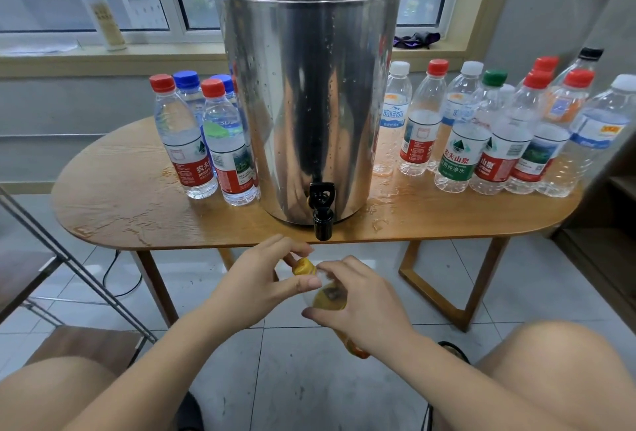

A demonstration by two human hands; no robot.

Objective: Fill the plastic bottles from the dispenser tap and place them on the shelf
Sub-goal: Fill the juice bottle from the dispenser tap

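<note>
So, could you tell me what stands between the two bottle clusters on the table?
The steel dispenser stands between them, its black tap facing forward, as the head view shows.

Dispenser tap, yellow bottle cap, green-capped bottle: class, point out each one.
dispenser tap (322, 227), head view, on its black spout.
yellow bottle cap (304, 266), head view, on the cap's side.
green-capped bottle (456, 160), head view, on its green label.

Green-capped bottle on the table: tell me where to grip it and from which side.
Probably grip the green-capped bottle at its narrow shoulder below the cap, coming from the front: it stands upright, and neighbouring bottles crowd its sides and back.
</note>
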